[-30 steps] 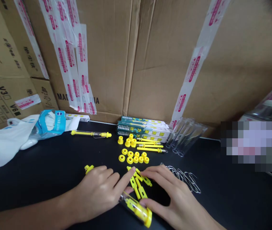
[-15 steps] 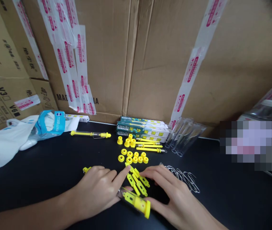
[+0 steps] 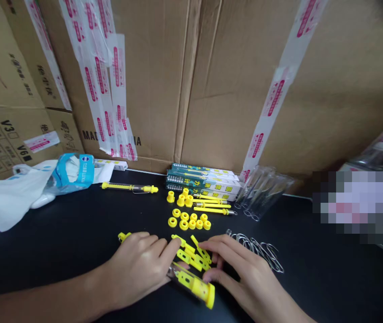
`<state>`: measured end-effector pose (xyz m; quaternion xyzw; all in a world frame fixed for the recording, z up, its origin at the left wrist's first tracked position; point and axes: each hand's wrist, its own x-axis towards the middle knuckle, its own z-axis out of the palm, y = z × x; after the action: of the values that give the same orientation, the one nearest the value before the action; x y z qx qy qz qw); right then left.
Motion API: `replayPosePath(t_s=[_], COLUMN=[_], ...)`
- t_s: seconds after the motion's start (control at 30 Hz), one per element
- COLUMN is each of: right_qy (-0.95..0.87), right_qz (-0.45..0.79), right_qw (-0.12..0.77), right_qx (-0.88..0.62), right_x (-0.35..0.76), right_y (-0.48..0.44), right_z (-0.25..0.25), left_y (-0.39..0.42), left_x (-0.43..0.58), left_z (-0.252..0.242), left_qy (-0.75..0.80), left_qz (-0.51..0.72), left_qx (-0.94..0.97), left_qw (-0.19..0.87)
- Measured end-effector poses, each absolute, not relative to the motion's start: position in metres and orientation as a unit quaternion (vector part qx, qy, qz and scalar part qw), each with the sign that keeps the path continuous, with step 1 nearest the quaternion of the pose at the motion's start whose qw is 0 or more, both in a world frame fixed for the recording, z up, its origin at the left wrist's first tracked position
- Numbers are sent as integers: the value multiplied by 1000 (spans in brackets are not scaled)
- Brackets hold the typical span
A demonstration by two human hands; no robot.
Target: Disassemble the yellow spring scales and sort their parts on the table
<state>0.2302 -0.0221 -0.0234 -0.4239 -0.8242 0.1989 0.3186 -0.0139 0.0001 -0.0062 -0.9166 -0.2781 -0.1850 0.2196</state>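
Observation:
My left hand [image 3: 140,262] is closed around a clear-tubed spring scale [image 3: 194,285], whose capped yellow end points right toward me. A yellow part [image 3: 124,236] shows on the far side of this hand; its full shape is hidden. The left index finger reaches onto a loose pile of flat yellow tabs with slots [image 3: 185,257]. My right hand [image 3: 241,264] has its fingers bent and apart, the index fingertip at a yellow tab [image 3: 202,249] on the pile's right side. Its thumb tip is close to the tube's capped end; contact is unclear.
Beyond the pile lie yellow rings [image 3: 183,224], yellow bushings [image 3: 181,200], yellow rods with springs [image 3: 213,210] and another spring scale [image 3: 129,187]. Boxes [image 3: 204,184] and clear tubes [image 3: 258,197] stand behind. Metal hooks [image 3: 258,249] lie right, a tissue pack [image 3: 73,172] left.
The yellow tabs have been shifted about in the pile; some now lie more crosswise. My left index finger has drawn back slightly. The spring scale stays in my left hand.

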Motion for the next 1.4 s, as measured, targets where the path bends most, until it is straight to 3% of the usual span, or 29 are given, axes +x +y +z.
replayPosePath(t_s=[0.3,0.6,1.4], right_qy=[-822,-836,-852], right_qz=[216,145,176], right_qw=[337,316,286], right_qx=[-405,-425,-402], right_x=[229,230,227], right_y=[-23,-21,-21], right_z=[-21,-27,-14], left_y=[0,1,2], left_x=[-11,-12,-12], left_z=[-7,-6,-3], left_qy=[-262,-254,-241], left_qz=[-236,-257,-259], left_qx=[-907,-904,-907], left_qw=[230,227,228])
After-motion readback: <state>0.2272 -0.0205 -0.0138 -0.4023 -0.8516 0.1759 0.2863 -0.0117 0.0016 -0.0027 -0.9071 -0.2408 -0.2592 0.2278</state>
